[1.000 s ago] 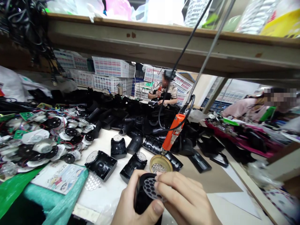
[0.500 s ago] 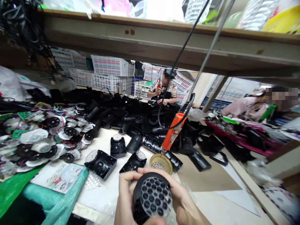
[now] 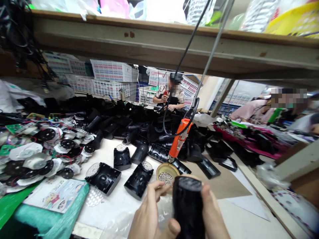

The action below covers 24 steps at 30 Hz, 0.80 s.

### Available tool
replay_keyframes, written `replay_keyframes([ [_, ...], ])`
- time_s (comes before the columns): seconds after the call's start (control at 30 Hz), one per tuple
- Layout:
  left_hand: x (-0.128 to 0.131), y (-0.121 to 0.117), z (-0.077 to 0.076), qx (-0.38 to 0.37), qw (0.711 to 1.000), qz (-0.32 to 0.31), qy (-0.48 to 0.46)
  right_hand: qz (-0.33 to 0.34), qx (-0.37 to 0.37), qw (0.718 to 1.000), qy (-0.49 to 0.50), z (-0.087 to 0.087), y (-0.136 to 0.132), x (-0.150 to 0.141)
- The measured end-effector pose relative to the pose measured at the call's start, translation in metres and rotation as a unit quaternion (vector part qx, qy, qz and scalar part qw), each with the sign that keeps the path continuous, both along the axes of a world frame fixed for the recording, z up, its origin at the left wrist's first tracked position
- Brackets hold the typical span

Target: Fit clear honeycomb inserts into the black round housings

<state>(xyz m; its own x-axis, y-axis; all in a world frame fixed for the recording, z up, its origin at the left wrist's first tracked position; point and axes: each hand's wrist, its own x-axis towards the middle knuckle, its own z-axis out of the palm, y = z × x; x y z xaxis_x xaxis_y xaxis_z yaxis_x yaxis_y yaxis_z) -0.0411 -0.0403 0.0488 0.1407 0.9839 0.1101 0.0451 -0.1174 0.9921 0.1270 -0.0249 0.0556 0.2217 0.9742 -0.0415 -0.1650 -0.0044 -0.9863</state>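
1. The right hand (image 3: 211,212) is closed around a black housing (image 3: 188,205) and holds it upright near the bottom edge of the view, above the white table (image 3: 117,199).
2. The left hand (image 3: 147,215) is just beside the housing on its left. Its thumb touches the lower part of the housing, and its fingers are bent loosely and stay apart from each other, not clamped on anything.
3. A clear plastic bag (image 3: 164,210) lies between the two hands, below the left fingers.
4. Behind the hands stands a brass dish (image 3: 167,171) with small silver screws (image 3: 165,178) inside.
5. An orange screwdriver (image 3: 179,137) hangs on a black cable (image 3: 189,39), tilted, with its tip just over the dish.
6. Left of the dish lie three black shells (image 3: 138,179) with round lenses.
7. A loose perforated lens (image 3: 94,199) lies flat on the table, near a printed card (image 3: 56,194) and a green cloth (image 3: 50,219).
8. Further left is a pile of round black and white parts (image 3: 37,152) with wires.
9. A big heap of black housings (image 3: 139,122) fills the middle of the table.
10. Two other people (image 3: 170,96) work at the far side.
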Motion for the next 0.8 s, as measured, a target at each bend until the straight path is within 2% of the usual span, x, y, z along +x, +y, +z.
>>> replay_keyframes([
  [0.07,-0.007,0.006,-0.003,-0.006,0.997,-0.012,0.074,-0.149,-0.082,0.983,0.071,0.001,0.014,0.025],
  [0.1,-0.011,0.009,-0.005,-0.007,0.993,-0.025,0.114,-0.195,-0.091,0.970,0.113,0.002,0.021,0.038],
  [0.17,-0.016,0.015,-0.012,-0.008,0.982,-0.058,0.177,-0.220,-0.076,0.961,0.149,0.005,0.035,0.059],
  [0.23,-0.017,0.020,-0.023,-0.021,0.971,-0.097,0.219,-0.215,-0.067,0.961,0.158,0.006,0.041,0.072],
  [0.33,-0.010,0.027,-0.043,-0.065,0.941,-0.161,0.292,-0.204,-0.068,0.963,0.163,0.007,0.036,0.071],
  [0.4,-0.003,0.029,-0.053,-0.074,0.922,-0.184,0.332,-0.153,-0.071,0.977,0.131,0.012,0.028,0.059],
  [0.47,0.003,0.028,-0.056,-0.064,0.918,-0.181,0.347,-0.020,-0.060,0.997,0.044,0.023,0.026,0.038],
  [0.5,0.006,0.026,-0.056,-0.057,0.919,-0.177,0.347,0.068,-0.041,0.997,-0.018,0.030,0.028,0.026],
  [0.57,0.009,0.023,-0.052,-0.042,0.922,-0.172,0.345,0.215,0.022,0.966,-0.144,0.042,0.040,-0.003],
  [0.63,0.011,0.019,-0.047,-0.030,0.923,-0.171,0.344,0.247,0.076,0.937,-0.235,0.047,0.060,-0.032],
  [0.73,0.010,0.019,-0.041,-0.012,0.925,-0.180,0.334,0.229,0.076,0.939,-0.243,0.041,0.091,-0.065],
  [0.8,0.007,0.020,-0.038,0.004,0.930,-0.184,0.318,0.212,0.077,0.944,-0.240,0.033,0.102,-0.074],
])
